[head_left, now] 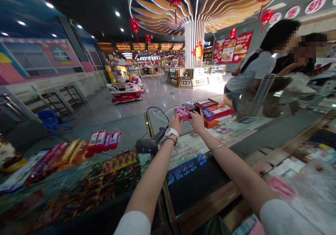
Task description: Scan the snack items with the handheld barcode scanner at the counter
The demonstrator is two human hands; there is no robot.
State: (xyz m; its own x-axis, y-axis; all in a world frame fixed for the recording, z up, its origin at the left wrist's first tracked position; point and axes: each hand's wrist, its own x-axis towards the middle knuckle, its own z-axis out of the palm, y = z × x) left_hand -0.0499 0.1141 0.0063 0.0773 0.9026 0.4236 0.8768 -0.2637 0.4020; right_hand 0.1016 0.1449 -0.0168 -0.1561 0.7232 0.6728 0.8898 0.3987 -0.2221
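Observation:
Both my hands reach out over the glass counter (189, 145). Between them is a small pink box (183, 112) with a printed front. My left hand (175, 123), with a white watch at the wrist, grips its near left side. On the right side, my right hand (196, 121) has its fingers closed on the same box. Just past the right hand lies a pile of flat red and dark packs (216, 111). A black barcode scanner (147, 146) with a cable rests to the left of my left wrist.
Purple and red tubes (103, 140) and rows of wrapped snacks (60, 158) lie on the left. Two people (252, 67) stand beyond the counter at right. Near my right arm are a clear plastic bag (312, 189) and a wooden counter edge (278, 151).

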